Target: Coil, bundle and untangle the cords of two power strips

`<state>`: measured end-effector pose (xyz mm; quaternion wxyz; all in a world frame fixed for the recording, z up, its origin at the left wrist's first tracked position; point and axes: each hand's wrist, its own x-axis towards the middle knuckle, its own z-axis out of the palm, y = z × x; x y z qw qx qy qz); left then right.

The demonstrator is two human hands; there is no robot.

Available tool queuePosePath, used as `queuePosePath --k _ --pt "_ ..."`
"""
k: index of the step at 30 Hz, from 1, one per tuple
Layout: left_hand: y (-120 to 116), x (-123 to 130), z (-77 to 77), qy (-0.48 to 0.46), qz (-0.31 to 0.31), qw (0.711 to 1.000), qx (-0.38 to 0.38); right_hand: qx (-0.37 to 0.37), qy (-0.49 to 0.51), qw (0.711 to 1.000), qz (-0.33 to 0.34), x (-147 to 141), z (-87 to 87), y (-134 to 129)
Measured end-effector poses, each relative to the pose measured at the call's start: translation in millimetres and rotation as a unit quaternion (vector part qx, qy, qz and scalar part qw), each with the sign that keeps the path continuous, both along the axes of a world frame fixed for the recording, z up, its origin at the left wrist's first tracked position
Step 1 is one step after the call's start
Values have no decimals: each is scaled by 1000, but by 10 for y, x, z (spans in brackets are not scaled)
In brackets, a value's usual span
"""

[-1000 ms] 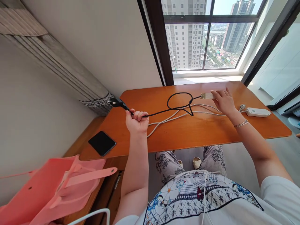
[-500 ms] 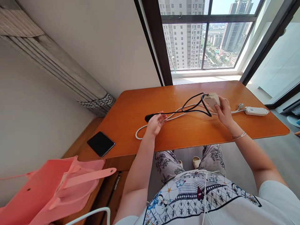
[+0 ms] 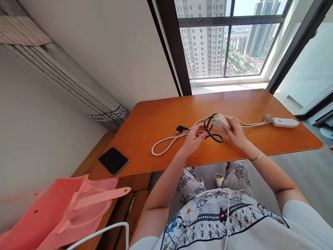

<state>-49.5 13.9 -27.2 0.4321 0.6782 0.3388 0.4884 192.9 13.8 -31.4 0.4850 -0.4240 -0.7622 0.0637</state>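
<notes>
My right hand (image 3: 235,132) is closed around an off-white block, a power strip or socket by its look (image 3: 219,121), held above the table. A black cord (image 3: 216,138) loops from the block toward my left hand (image 3: 194,138), whose fingers are curled on it. The cord's black plug (image 3: 180,129) lies on the table left of that hand. Beneath the hands runs a white cable (image 3: 163,140), bent into a loop on the left. To the right it leads toward a white plug (image 3: 267,118) and a white power strip (image 3: 285,122).
A dark-screened tablet or phone (image 3: 113,160) lies at the left end of the orange-brown table (image 3: 156,114). Beside it, lower left, is an open pink bag (image 3: 59,205) with a strap. A window (image 3: 229,48) stands beyond the table.
My left hand has moved right along the black cord, away from its plug, which now rests on the table. My right hand has brought the off-white block left and lower. The hands are closer together.
</notes>
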Motion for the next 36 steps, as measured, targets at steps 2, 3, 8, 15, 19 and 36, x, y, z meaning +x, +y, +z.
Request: queuePosePath --k 2,3,8,15,19,36 --pt "-37 48 14 13 33 998 45 -6 -9 1000 15 -30 -11 -43" --pt "-50 63 23 19 52 996 69 -12 -16 1000 21 -47 -21 -67" --pt "-80 80 109 48 55 989 127 -72 -11 996 42 -152 -100 -160" --pt "-75 46 207 33 47 990 128 -186 18 978 89 -274 -24 -152" --pt "-58 2 204 34 102 984 145 -221 80 971 46 -322 -53 -124" --pt "219 -157 219 -211 262 936 103 -106 -80 966 220 24 -149 -126"
